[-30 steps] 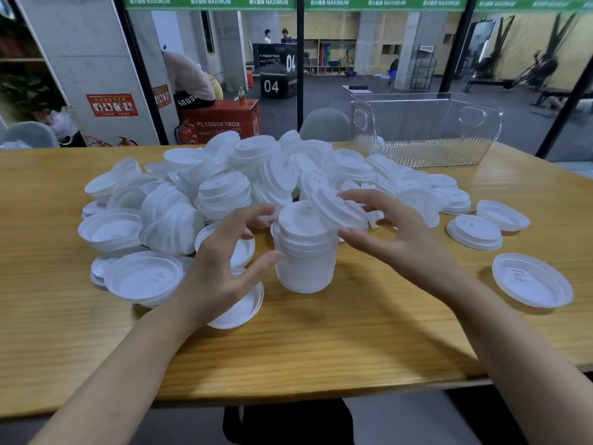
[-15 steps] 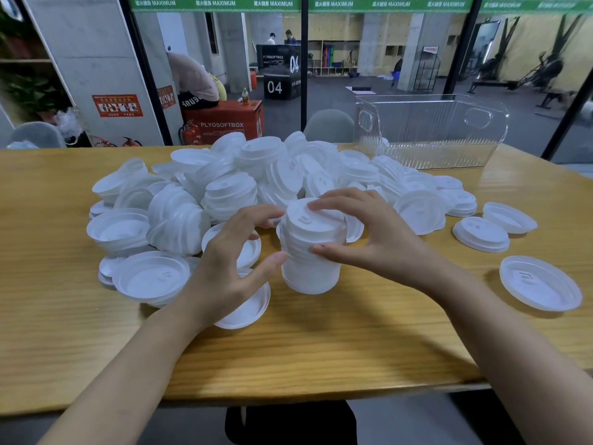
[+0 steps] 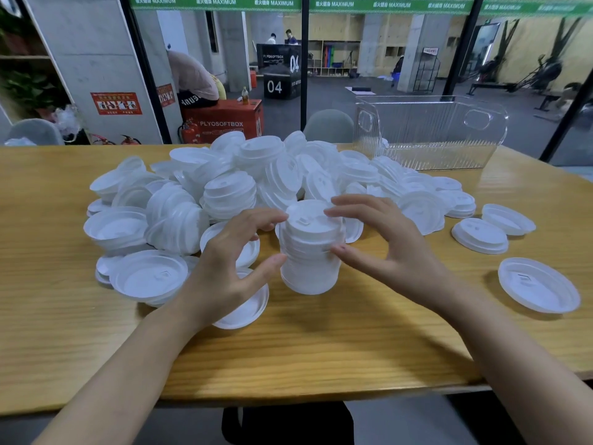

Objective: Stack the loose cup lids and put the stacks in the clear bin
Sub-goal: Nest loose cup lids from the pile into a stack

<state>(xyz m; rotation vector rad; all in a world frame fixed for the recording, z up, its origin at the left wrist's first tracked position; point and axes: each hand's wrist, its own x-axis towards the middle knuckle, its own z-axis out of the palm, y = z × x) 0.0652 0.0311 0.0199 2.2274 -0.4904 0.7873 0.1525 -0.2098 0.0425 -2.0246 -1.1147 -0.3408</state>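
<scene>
Glass walls and a gym floor lie behind the wooden table (image 3: 305, 354), where a heap of white cup lids (image 3: 229, 192) covers much of the far half. At the centre, nearer the person, a stack (image 3: 309, 261) of nested lids stands upright on the wood, touching the front of the heap. The right hand (image 3: 396, 252) cups the stack from its right, thumb against the side and fingers curved over the top lid. The left hand (image 3: 229, 271) is spread in a wide curve on the other side, thumb and forefinger tips at the stack's edge; whether they press on it cannot be told. The clear bin (image 3: 430, 136) sits at the far right of the table, well apart from the stack and apparently holding no stacks. A few single lids (image 3: 539, 285) lie loose to the right.

The step in hand looks like squaring up one finished stack between both hands, early in a job with most lids unsorted. The next move probably calls for a firm two-sided hold low on the stack, a lift clear of the heap and a carry to the bin, kept level so the nested lids do not slide apart.
</scene>
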